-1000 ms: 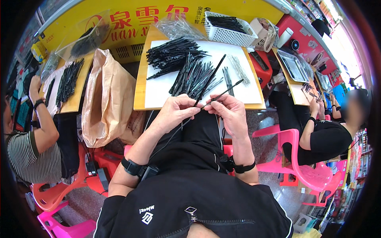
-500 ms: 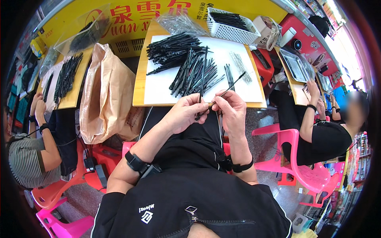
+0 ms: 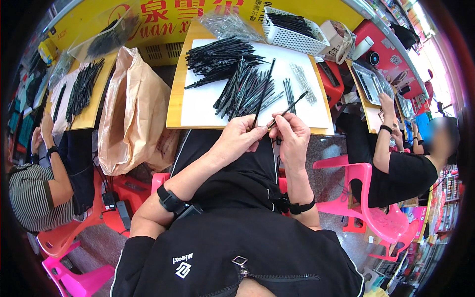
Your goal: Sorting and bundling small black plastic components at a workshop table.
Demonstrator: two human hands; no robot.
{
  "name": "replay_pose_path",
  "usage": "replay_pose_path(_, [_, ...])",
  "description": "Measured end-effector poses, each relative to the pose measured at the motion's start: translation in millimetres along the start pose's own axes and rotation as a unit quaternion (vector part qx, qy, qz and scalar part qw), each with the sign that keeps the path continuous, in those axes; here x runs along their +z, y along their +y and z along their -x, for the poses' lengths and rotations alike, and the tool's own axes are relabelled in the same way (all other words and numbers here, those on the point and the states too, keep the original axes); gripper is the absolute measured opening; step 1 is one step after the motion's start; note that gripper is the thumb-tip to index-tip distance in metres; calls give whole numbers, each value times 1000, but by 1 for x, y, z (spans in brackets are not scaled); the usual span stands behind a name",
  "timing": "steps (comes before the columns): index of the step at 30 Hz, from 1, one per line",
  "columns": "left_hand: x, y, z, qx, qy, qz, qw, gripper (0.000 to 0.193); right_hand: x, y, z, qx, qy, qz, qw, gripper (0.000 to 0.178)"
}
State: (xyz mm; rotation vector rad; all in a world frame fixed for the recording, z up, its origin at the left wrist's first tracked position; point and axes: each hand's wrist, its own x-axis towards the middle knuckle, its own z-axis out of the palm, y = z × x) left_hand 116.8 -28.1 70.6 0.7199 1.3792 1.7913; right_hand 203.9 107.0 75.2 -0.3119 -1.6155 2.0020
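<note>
My left hand (image 3: 239, 137) is closed in a pinch on a long thin black stick (image 3: 265, 89), which stands up and leans right. Between the thumb and fingers of my right hand (image 3: 293, 137) is another slim black stick (image 3: 295, 102), slanting up to the right with a slightly thicker tip. Both hands are close together just in front of the table edge, their fingertips nearly meeting. Beyond them, on a white sheet (image 3: 198, 113), lie a near heap of black sticks (image 3: 242, 94) and a farther heap of black sticks (image 3: 215, 57). Several separate sticks (image 3: 289, 91) lie to the right.
Thin clear pieces (image 3: 303, 81) rest on the sheet's right side. Behind are a clear plastic bag (image 3: 230, 27) and a white perforated basket (image 3: 297, 40) of black sticks. A large tan bag (image 3: 131, 114) stands left. People sit at tables on both sides, near a pink chair (image 3: 366, 183).
The left hand's stick has tilted further right, and its lower end no longer shows beneath the fingers. My right hand has shifted slightly right, and its stick no longer crosses my left fingers.
</note>
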Motion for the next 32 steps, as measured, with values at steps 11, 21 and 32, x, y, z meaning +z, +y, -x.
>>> replay_pose_path(11, [-2, -8, -4, -72, 0, -75, 995, 30, 2, 9, -5, 50, -25, -25, 998, 20])
replay_pose_path(21, [4, -14, 6, -145, -50, -43, 987, 36, 3, 19, -1, 73, -2, -5, 997, 11])
replay_pose_path(32, [-9, -23, 1, -148, -71, -28, 986, 57, -97, -27, -105, 144, -65, 555, 817, 24])
